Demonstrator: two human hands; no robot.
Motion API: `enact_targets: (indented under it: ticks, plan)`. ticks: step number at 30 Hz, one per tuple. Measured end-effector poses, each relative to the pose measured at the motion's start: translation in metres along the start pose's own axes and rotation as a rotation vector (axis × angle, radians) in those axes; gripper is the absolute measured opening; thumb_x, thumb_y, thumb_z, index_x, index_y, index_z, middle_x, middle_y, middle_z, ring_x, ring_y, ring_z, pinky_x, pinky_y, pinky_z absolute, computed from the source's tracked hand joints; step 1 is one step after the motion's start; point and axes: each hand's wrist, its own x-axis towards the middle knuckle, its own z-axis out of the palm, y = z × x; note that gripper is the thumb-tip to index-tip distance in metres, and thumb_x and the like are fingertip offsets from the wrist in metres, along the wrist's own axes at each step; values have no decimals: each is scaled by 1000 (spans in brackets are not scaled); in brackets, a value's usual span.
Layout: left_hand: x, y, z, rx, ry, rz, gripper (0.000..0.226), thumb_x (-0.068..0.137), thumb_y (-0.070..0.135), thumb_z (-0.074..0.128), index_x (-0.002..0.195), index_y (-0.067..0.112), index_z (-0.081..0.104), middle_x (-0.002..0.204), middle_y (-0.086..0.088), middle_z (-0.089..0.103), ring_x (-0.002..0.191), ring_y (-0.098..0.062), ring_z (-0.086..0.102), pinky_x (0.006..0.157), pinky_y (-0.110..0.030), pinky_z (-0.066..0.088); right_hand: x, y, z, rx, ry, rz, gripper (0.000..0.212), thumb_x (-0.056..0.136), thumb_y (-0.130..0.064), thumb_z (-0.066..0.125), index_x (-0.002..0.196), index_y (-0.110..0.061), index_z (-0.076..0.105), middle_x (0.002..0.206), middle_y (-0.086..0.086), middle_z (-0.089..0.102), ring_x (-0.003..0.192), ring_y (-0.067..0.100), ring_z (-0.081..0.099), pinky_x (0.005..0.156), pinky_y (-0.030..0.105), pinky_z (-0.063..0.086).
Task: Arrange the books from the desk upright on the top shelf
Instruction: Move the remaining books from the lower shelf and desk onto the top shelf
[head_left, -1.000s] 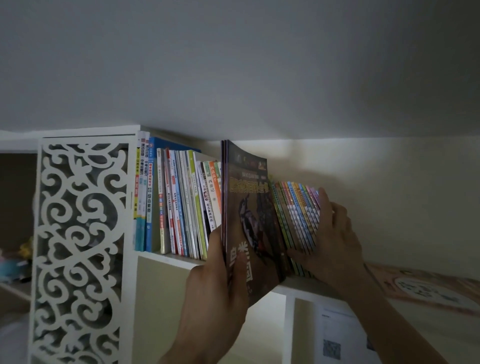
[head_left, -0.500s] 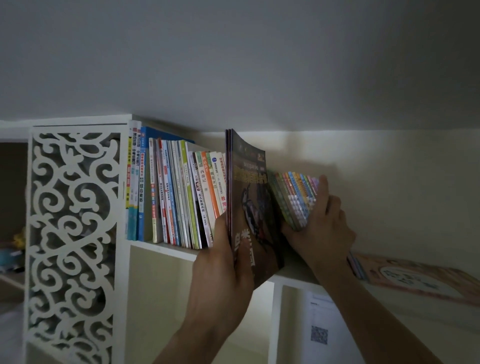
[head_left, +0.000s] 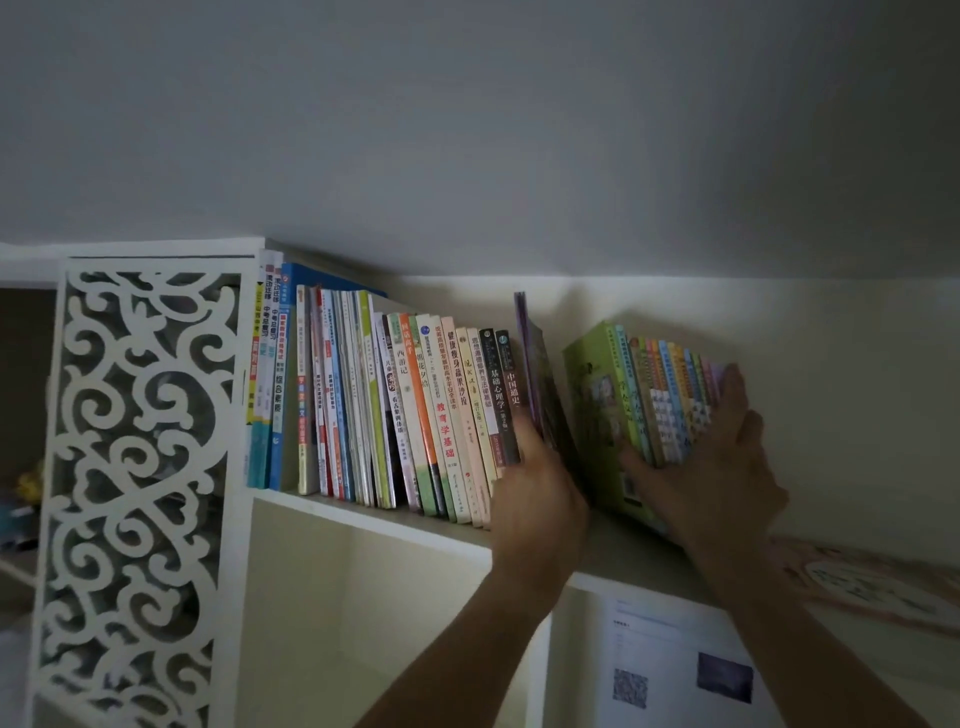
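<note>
1. Purple-edged thin book, tilted right, stands on the top shelf beside the upright row; the left hand grips its lower part.
2. Green-fronted bundle leans left on the same shelf; the right hand presses it with flat, spread fingers, grasping nothing.
3. Risk: if either hand lets go, the unsupported thin book would likely sag or slide into the gap between row and bundle, and the bundle could topple left.
4. Room: the gap is narrow; the carved white panel bounds the row's left end; a flat picture book lies on the shelf further right.
</note>
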Motion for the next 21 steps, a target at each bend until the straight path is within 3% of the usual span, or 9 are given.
enact_targets:
  ticks: [2,4,6,9,10,13,14,17,21]
  plan:
    - [-1,1,10,82,5,-9,41,107,25,46,143,14,32,94,3,65,73,-13,69,66,-28,61,-3,-3,0,8,-65,1,131,64,-59,87,159,-26,4,136,19,46,114,42,57,82,54,51]
    - [-5,-2,18,208,17,9,39,104,34,51,135,12,43,85,2,69,64,-13,69,54,-27,57,-7,-6,2,-16,-92,-22,134,62,-62,87,160,-28,3,138,17,46,115,41,57,82,54,51]
    - [-8,-6,17,343,-28,80,37,96,44,62,112,11,61,61,4,62,42,-12,57,39,-26,42,-12,-7,6,-44,-90,-58,136,58,-66,87,160,-25,7,134,17,51,109,40,60,76,50,53]
    - [-10,-19,9,570,-42,227,37,94,50,64,73,20,59,46,5,51,33,-13,34,41,-23,26,-15,-9,12,-54,-119,-70,138,55,-68,88,159,-23,10,128,16,54,103,38,62,73,45,52]
    - [-9,-21,5,611,-82,292,35,96,45,65,71,21,57,49,3,50,36,-15,34,44,-25,26,-15,-9,12,-54,-129,-67,137,55,-67,88,159,-25,9,129,15,53,104,38,62,73,45,51]
    - [1,-24,-5,756,-195,398,21,108,26,47,117,12,60,78,-5,52,63,-22,49,62,-33,37,-13,-9,11,-31,-122,-50,135,57,-64,88,159,-27,7,133,15,51,111,39,59,78,50,52]
    - [9,-23,-8,755,-214,398,22,109,26,45,120,14,59,83,-4,57,68,-22,51,66,-34,37,-12,-9,10,-21,-130,-32,135,58,-63,88,159,-27,6,136,15,50,114,39,58,81,53,52]
    - [18,-21,-15,736,-204,379,28,108,38,46,104,19,66,87,-2,67,74,-22,60,72,-35,40,-11,-10,7,-17,-148,-1,135,59,-61,88,159,-27,5,140,15,48,119,40,56,86,55,50]
    - [6,-30,-19,625,-212,387,49,110,50,29,92,20,63,78,1,61,70,-23,60,71,-34,40,-12,-12,8,-19,-128,-4,133,57,-61,89,159,-27,10,136,15,51,114,41,59,81,53,52]
